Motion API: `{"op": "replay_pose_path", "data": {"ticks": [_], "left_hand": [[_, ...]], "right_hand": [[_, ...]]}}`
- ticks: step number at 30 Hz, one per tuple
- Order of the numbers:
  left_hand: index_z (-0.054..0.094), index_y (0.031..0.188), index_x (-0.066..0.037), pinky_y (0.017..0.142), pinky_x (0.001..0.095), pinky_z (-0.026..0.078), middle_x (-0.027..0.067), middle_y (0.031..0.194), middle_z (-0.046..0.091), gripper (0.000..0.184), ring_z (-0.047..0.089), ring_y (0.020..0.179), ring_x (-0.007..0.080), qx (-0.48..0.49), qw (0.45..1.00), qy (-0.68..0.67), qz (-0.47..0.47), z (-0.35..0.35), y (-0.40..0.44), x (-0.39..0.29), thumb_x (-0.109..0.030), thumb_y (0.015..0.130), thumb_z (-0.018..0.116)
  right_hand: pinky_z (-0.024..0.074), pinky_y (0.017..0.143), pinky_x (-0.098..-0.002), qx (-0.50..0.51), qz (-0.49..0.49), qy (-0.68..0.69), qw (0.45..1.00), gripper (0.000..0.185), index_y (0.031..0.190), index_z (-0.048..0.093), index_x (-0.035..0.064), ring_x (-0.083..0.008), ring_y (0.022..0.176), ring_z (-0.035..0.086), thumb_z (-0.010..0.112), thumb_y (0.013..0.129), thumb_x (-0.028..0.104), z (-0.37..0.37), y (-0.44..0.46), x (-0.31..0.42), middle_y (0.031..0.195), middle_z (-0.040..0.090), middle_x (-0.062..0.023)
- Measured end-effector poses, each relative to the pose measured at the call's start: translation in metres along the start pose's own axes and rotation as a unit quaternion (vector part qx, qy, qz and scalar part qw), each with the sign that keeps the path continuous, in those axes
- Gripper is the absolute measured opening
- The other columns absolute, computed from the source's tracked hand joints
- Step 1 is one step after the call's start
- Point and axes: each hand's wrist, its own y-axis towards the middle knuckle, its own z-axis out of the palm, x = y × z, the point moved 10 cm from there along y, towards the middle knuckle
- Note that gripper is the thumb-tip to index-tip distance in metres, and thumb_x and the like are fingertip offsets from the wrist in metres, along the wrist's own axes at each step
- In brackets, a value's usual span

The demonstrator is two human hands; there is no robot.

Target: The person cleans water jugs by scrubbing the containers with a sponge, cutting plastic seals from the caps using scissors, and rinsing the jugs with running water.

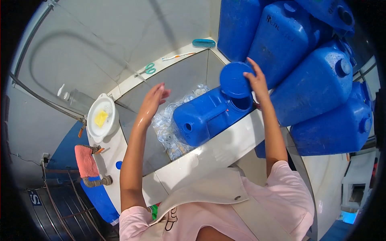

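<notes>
Your grip, the right hand (258, 83), was clamped on the edge of a round blue plastic lid (233, 78) above a blue plastic container (189, 114) in the grey-walled basin (171, 82); your left hand (153, 99) hung open, empty. Moisture risked a slip.

I see a blue plastic jug (197, 134) in the tiled basin (181, 76), beside loose clear plastic pieces (163, 128), its handle, small uncapped hole (187, 127) and wide open mouth (242, 104) facing me. The round blue lid (234, 78) tilts over that mouth's edge, pinched in the right hand (259, 83). The jug's base seems hidden from me.
</notes>
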Motion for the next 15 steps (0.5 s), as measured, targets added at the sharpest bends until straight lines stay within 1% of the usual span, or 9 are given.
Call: {"op": "replay_pose_path", "data": {"ticks": [2, 4, 6, 9, 11, 12, 13, 14, 15], "left_hand": [[0.049, 0.124, 0.000, 0.093, 0.0330, 0.040, 0.0143, 0.112, 0.060, 0.050, 0.054, 0.108, 0.0220, -0.019, 0.987, 0.155, -0.034, -0.019, -0.026, 0.015, -0.039, 0.093, 0.045], [0.050, 0.122, 0.001, 0.091, 0.0316, 0.041, 0.0135, 0.109, 0.061, 0.046, 0.056, 0.105, 0.0211, -0.038, 0.982, 0.181, -0.027, -0.038, -0.041, 0.033, -0.034, 0.093, 0.046], [0.051, 0.120, 0.002, 0.089, 0.0302, 0.042, 0.0126, 0.105, 0.063, 0.042, 0.057, 0.102, 0.0201, -0.059, 0.976, 0.209, -0.017, -0.054, -0.054, 0.050, -0.030, 0.093, 0.048], [0.055, 0.115, 0.003, 0.083, 0.0304, 0.045, 0.0159, 0.099, 0.064, 0.037, 0.060, 0.094, 0.0230, -0.084, 0.960, 0.266, 0.012, -0.071, -0.085, 0.062, -0.025, 0.092, 0.049], [0.058, 0.111, 0.001, 0.083, 0.0343, 0.046, 0.0198, 0.100, 0.063, 0.030, 0.058, 0.100, 0.0288, -0.172, 0.886, 0.430, 0.006, -0.096, -0.115, 0.058, -0.018, 0.089, 0.050], [0.057, 0.113, -0.001, 0.084, 0.0376, 0.046, 0.0215, 0.106, 0.059, 0.032, 0.056, 0.102, 0.0344, -0.158, 0.830, 0.533, -0.034, -0.105, -0.128, 0.064, -0.018, 0.087, 0.051], [0.055, 0.115, -0.002, 0.084, 0.0408, 0.046, 0.0232, 0.112, 0.056, 0.034, 0.053, 0.104, 0.0399, -0.136, 0.760, 0.631, -0.075, -0.118, -0.144, 0.070, -0.017, 0.085, 0.052], [0.055, 0.115, -0.002, 0.084, 0.0408, 0.046, 0.0232, 0.112, 0.056, 0.034, 0.053, 0.104, 0.0399, -0.140, 0.759, 0.631, -0.080, -0.128, -0.157, 0.075, -0.017, 0.085, 0.052], [0.052, 0.118, -0.003, 0.084, 0.0437, 0.046, 0.0241, 0.117, 0.050, 0.037, 0.051, 0.103, 0.0438, -0.162, 0.719, 0.656, -0.161, -0.149, -0.177, 0.091, -0.018, 0.084, 0.053]], "right_hand": [[0.0421, 0.087, -0.0262, -0.047, 0.003, 0.006, 0.999, 0.042, 0.120, 0.055, 0.0031, -0.0159, 0.098, 0.055, 0.053, 0.078, 0.008, -0.032, 0.000, -0.032, 0.114, 0.058, -0.0131], [0.0436, 0.085, -0.0286, -0.030, 0.066, -0.111, 0.991, 0.035, 0.111, 0.061, 0.0018, -0.0219, 0.094, 0.058, 0.052, 0.078, 0.012, -0.042, -0.002, -0.083, 0.111, 0.060, -0.0154], [0.0342, 0.097, -0.0423, -0.021, -0.072, -0.440, 0.895, 0.035, 0.111, 0.062, 0.0058, -0.0349, 0.116, 0.044, 0.049, 0.080, 0.018, -0.027, -0.013, -0.081, 0.124, 0.049, -0.0206], [0.0286, 0.101, -0.0468, -0.045, -0.179, -0.462, 0.867, 0.039, 0.121, 0.055, 0.0137, -0.0341, 0.122, 0.037, 0.048, 0.085, 0.024, -0.002, -0.024, -0.066, 0.132, 0.042, -0.0172], [0.0259, 0.101, -0.0508, 0.099, -0.339, -0.540, 0.764, 0.044, 0.130, 0.046, 0.0168, -0.0344, 0.122, 0.037, 0.045, 0.089, 0.032, 0.056, -0.049, -0.028, 0.134, 0.042, -0.0141], [0.0259, 0.101, -0.0508, 0.107, -0.337, -0.537, 0.766, 0.044, 0.130, 0.046, 0.0168, -0.0344, 0.122, 0.037, 0.045, 0.089, 0.032, 0.059, -0.053, -0.028, 0.134, 0.042, -0.0141], [0.0240, 0.102, -0.0527, 0.113, -0.255, -0.536, 0.797, 0.046, 0.131, 0.045, 0.0158, -0.0344, 0.124, 0.036, 0.042, 0.090, 0.037, 0.057, -0.049, -0.041, 0.134, 0.042, -0.0126], [0.0221, 0.103, -0.0546, 0.114, -0.180, -0.532, 0.819, 0.050, 0.132, 0.043, 0.0147, -0.0344, 0.126, 0.035, 0.040, 0.091, 0.042, 0.055, -0.038, -0.053, 0.135, 0.042, -0.0112], [0.0199, 0.105, -0.0542, 0.096, -0.085, -0.531, 0.838, 0.055, 0.135, 0.040, 0.0138, -0.0354, 0.129, 0.032, 0.035, 0.092, 0.047, 0.049, -0.027, -0.066, 0.137, 0.040, -0.0141]]}}
